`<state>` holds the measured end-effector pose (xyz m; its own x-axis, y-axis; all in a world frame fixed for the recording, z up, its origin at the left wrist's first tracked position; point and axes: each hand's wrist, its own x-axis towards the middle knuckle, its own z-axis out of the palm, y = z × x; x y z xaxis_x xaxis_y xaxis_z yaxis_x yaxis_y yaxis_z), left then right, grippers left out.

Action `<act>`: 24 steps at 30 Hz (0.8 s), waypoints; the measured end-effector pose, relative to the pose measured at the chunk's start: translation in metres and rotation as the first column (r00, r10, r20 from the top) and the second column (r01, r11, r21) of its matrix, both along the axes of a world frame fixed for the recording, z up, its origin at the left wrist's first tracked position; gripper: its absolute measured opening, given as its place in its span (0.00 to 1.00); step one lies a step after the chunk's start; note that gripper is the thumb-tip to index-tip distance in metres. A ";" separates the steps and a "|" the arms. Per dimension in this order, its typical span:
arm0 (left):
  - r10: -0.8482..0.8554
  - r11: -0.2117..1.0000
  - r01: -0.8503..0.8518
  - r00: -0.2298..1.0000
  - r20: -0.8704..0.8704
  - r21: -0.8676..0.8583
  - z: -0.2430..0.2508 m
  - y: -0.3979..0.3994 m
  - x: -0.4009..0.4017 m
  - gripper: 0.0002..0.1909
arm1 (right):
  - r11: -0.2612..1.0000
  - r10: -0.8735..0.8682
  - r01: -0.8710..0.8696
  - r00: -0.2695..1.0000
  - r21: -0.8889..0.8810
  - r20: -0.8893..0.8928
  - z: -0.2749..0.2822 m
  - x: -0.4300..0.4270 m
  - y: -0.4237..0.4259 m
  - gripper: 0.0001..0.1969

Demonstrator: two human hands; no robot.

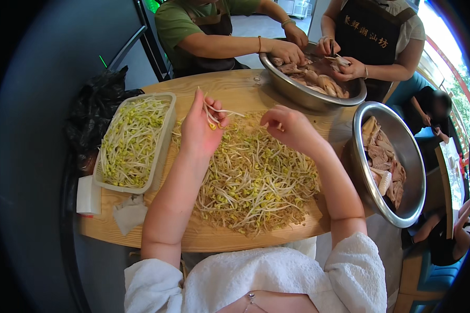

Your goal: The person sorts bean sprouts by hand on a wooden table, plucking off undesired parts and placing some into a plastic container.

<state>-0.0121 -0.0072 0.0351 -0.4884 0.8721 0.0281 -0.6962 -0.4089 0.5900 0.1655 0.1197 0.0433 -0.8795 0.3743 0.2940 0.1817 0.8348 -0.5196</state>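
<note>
My left hand [205,125], palm turned up, holds a few bean sprouts [213,113] with yellow heads and pale stems between thumb and fingers. To its right, my right hand [286,127] is bent at the fingers above the far part of the sprout pile; whether anything is pinched in its fingertips cannot be told. The wide pile of bean sprouts [258,180], mixed with brown roots and bits, lies on the wooden table [203,238] below both hands. Left of my left hand, a pale plastic basket [162,144] is filled with sprouts.
Two people in aprons work over a metal basin [317,98] of poultry pieces at the far edge. Another metal basin [415,172] with poultry pieces stands right. A black plastic bag [94,105], white box [88,195] and crumpled tissue [130,215] are at left. More people sit far right.
</note>
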 end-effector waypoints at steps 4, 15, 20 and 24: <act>-0.053 0.996 0.049 0.997 0.061 0.070 -0.004 0.000 -0.013 0.17 | 0.971 0.205 -0.192 0.976 0.139 -0.079 -0.035 -0.020 -0.011 0.06; -0.007 0.999 0.012 0.994 0.112 -0.048 -0.005 0.007 -0.005 0.18 | 0.977 0.150 -0.149 0.989 0.152 0.003 -0.053 -0.025 -0.017 0.07; -0.032 0.997 0.034 0.999 0.031 -0.066 -0.011 0.010 -0.005 0.16 | 0.993 0.106 -0.109 0.993 -0.048 -0.049 -0.043 -0.020 -0.016 0.06; -0.056 0.988 0.017 0.968 -0.246 -0.155 -0.014 0.008 -0.004 0.13 | 0.937 0.007 -0.053 0.991 -0.344 -0.131 -0.023 -0.015 -0.016 0.05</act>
